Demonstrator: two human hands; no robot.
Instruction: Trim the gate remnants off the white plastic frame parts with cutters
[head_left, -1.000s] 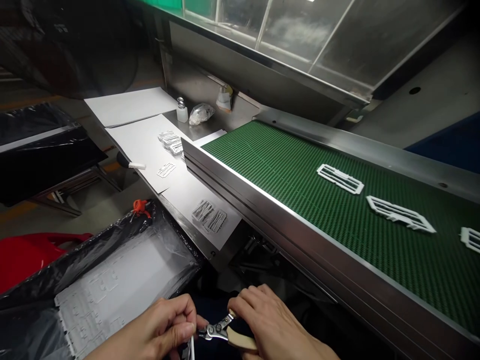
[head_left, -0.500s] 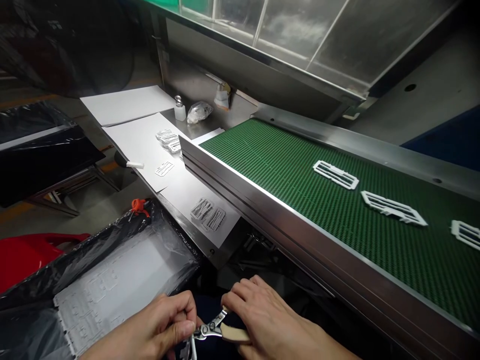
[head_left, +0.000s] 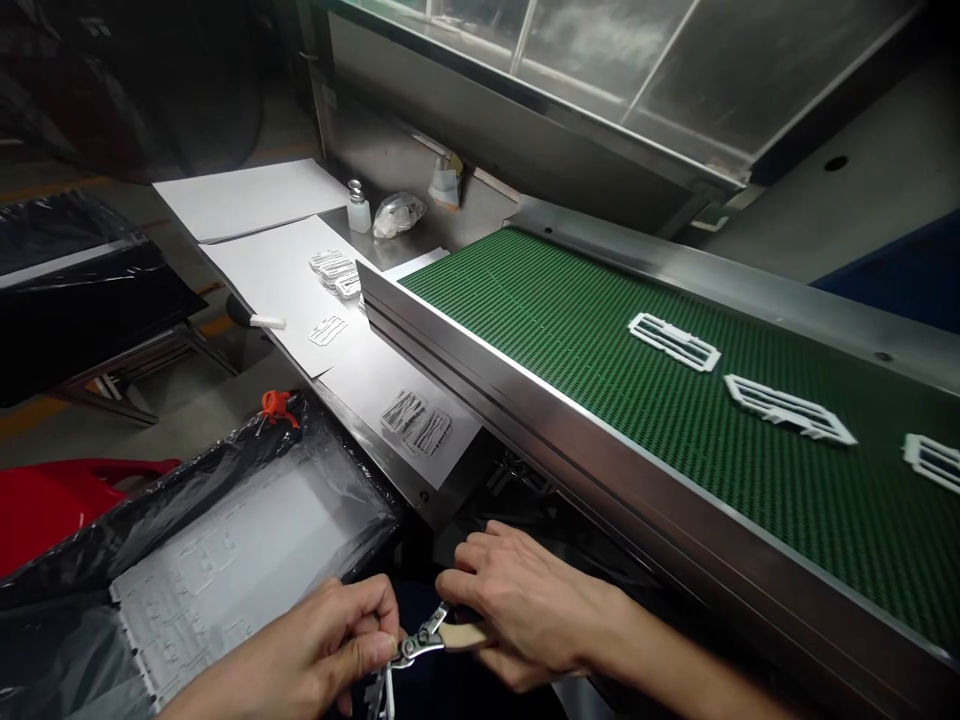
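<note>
Hands work at the lower edge of the view. The left hand [head_left: 334,640] is closed around a small white plastic part [head_left: 382,692], largely hidden by the fingers. The right hand [head_left: 525,600] grips the beige handle of a pair of side cutters [head_left: 427,640], whose steel head reaches the part beside the left hand.

Left of the hands, a black plastic liner [head_left: 187,500] holds a white moulded sheet [head_left: 232,580] embossed with part outlines; an orange clip [head_left: 277,405] sits on its upper edge. Beyond it, on a steel bench [head_left: 480,205], white paper sheets [head_left: 255,200] carry stacks of white plastic pieces [head_left: 334,272]. To the right, three white plastic frames [head_left: 673,342] lie well apart on a green conveyor belt [head_left: 540,330]. Judged from this layout, some pieces are already stacked on paper, while three remain on the belt and one is in hand.
</note>
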